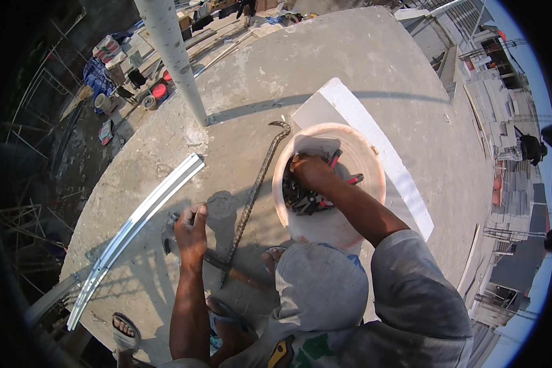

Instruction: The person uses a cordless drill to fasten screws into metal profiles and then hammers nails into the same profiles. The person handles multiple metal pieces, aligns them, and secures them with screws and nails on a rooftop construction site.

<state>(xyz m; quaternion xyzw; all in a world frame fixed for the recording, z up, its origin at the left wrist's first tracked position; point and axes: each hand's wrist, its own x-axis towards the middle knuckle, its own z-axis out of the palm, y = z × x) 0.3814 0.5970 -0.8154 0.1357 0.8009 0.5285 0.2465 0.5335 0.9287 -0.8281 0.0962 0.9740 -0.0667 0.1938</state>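
My right hand [311, 172] reaches down into a round whitish bucket [369, 172], among several tools. Its fingertips are hidden there. Red-handled tools [354, 179] and dark metal pieces [302, 200] lie around it in the bucket. To the left, my left hand [191, 228] is raised with its fingers curled together. Whatever they may hold is too small to make out. Just below that hand lies a hammer [245, 277] with a wooden handle. Between the hands stretches a ribbed steel pry bar [256, 189] with a hooked end, flat on the concrete.
Left of me lies a long shiny metal channel [142, 216]. A white board [383, 138] lies beside and behind the bucket. A pale round post [175, 58] rises from the concrete slab [349, 55]. Sandalled feet [126, 328] show near the lower edge. Another person [526, 149] is far right.
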